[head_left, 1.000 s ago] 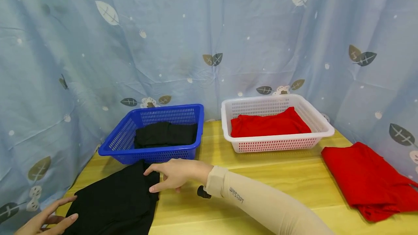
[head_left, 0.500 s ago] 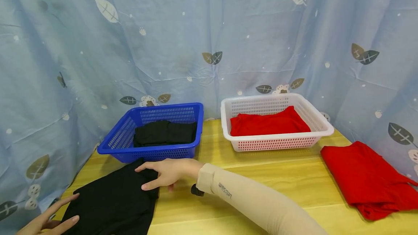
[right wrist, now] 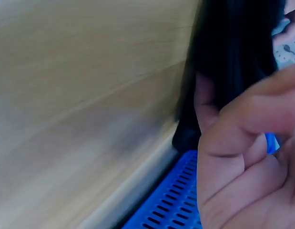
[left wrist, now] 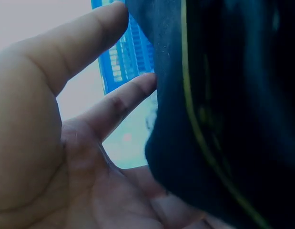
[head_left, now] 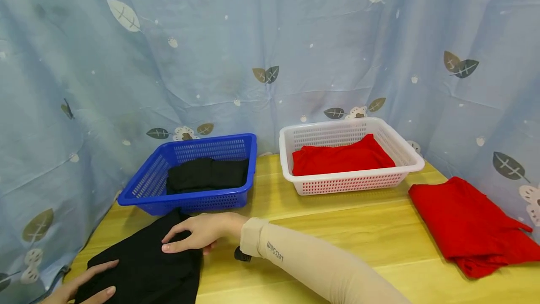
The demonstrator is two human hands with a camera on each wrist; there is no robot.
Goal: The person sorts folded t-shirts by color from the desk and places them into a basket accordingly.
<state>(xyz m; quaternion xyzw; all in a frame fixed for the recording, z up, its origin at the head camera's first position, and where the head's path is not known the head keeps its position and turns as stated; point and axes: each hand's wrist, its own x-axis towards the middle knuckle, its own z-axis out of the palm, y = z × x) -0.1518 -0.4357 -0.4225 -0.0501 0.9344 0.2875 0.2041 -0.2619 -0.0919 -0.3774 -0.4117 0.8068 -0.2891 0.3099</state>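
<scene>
A black folded garment (head_left: 141,259) lies on the table at the front left, just before the blue basket. My left hand (head_left: 69,291) is at its left edge, with thumb and index finger extended onto the cloth; in the left wrist view its lower fingers pass behind the black fabric (left wrist: 223,105). My right hand (head_left: 206,230) rests over the garment's right edge, index finger and thumb stretched across the top. In the right wrist view some fingers (right wrist: 223,157) of that hand are bent beside the cloth, and one partly disappears into it.
The blue basket (head_left: 190,197) holds a folded black garment (head_left: 208,174). To its right, a white basket (head_left: 354,172) holds red cloth (head_left: 341,156). Another red folded garment (head_left: 466,224) lies on the yellow wood-grain table (head_left: 329,215) at the right. A patterned curtain (head_left: 228,36) hangs behind.
My right hand has moved left and slightly down across the black garment. My left hand has shifted a little to the right. The whole view has drifted slightly.
</scene>
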